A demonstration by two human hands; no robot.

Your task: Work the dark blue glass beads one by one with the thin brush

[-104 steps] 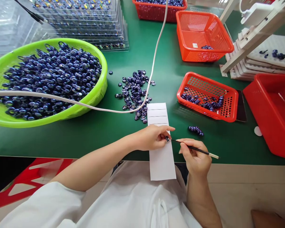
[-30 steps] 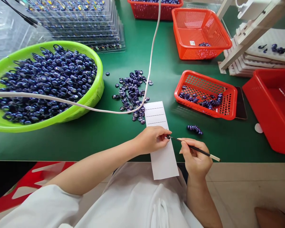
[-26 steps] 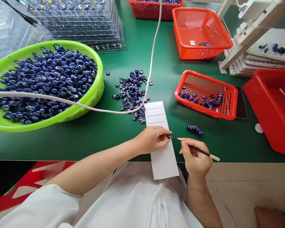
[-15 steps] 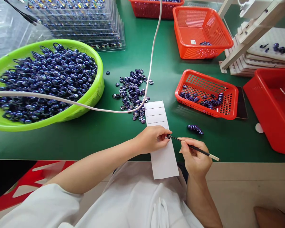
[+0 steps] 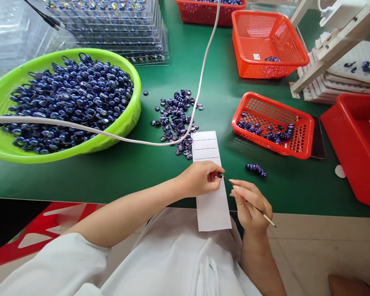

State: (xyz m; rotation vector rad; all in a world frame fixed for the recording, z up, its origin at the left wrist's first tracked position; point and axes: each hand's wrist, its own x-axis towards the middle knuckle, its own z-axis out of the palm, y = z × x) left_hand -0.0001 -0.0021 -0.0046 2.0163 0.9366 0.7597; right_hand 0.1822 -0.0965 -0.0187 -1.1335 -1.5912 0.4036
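Note:
My left hand (image 5: 200, 179) is closed, pinching a small dark shiny piece (image 5: 220, 175) between thumb and fingertips above a white paper strip (image 5: 214, 213). My right hand (image 5: 253, 205) holds a fine brush (image 5: 267, 219) with a dark shaft and a pale rear end. Its thin tip meets the small piece, though the exact contact is too small to make out. Printed lines cross the far part of the strip. Beyond it lies a loose pile of dark blue shiny pieces (image 5: 175, 117). A short curved row of similar pieces (image 5: 257, 169) rests to the right.
A green basket (image 5: 137, 92) heaped with dark blue looped pieces stands left. A red perforated tray (image 5: 308, 135) holds more pieces, with a deeper red basket (image 5: 240, 49) behind. Another red bin (image 5: 345, 152) stands far right. A white cable (image 5: 200, 86) crosses over the green table (image 5: 160, 181).
The brush's rear end has swung toward me as my right hand turned and shifted slightly. My left hand still pinches the piece. The whole view has shifted a little.

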